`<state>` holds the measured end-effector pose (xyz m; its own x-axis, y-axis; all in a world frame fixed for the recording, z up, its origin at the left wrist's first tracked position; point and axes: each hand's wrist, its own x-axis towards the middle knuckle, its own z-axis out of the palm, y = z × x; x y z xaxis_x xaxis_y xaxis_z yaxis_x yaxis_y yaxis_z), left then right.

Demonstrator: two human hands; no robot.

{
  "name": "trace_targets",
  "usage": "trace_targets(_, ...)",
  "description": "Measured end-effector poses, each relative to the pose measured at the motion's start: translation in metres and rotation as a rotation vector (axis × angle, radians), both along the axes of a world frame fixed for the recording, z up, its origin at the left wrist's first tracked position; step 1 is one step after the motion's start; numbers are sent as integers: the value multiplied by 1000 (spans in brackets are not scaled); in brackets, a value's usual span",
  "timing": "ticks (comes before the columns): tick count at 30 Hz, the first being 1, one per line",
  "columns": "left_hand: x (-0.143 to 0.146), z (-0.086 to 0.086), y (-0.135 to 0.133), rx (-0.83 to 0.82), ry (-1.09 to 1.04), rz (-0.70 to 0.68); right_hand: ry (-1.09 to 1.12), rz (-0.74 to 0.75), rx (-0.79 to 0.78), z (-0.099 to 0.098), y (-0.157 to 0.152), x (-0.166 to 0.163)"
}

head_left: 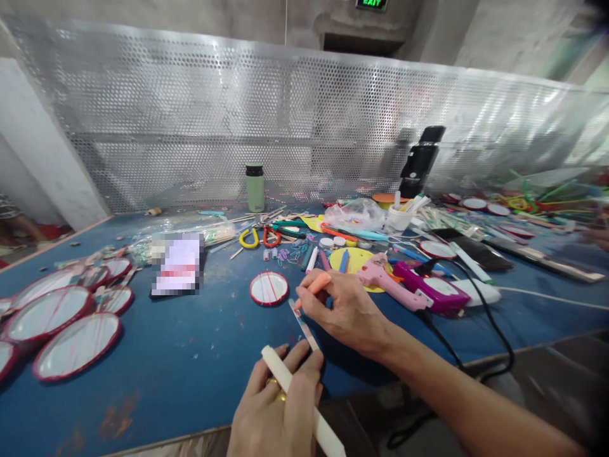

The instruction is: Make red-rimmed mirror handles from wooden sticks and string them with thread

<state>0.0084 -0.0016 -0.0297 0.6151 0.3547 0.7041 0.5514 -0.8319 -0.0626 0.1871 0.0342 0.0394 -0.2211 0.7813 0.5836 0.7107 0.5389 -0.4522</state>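
My right hand (347, 311) is closed around a peach-coloured marker (320, 283), its tip down at a thin flat stick (304, 327) that bears coloured marks. With its fingertips, my left hand (280, 406) presses the near end of this stick to the blue table. A long cream-coloured pen-like rod (278, 368) lies between the fingers of that same hand. Just beyond the stick is a small round white disc (269, 288) with a red rim and pink lines across it.
Red-rimmed discs (76, 346) cluster at the left, near a phone (178, 263). A pink glue gun (392, 282), a purple power block (431, 289) and a black cable (495, 324) lie right of my hands. Behind stand a green tumbler (255, 189) and a perforated metal screen (190, 120).
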Motion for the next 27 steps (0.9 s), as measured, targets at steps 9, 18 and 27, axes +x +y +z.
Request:
trace_targets(9, 1, -2, 4, 56, 0, -25, 21, 16, -5, -2, 0, -1)
trace_targets(18, 0, -1, 5, 52, 23, -20, 4, -50, 31, -2, 2, 1)
trace_targets(27, -1, 1, 2, 50, 10, -32, 0, -74, 36, -2, 2, 1)
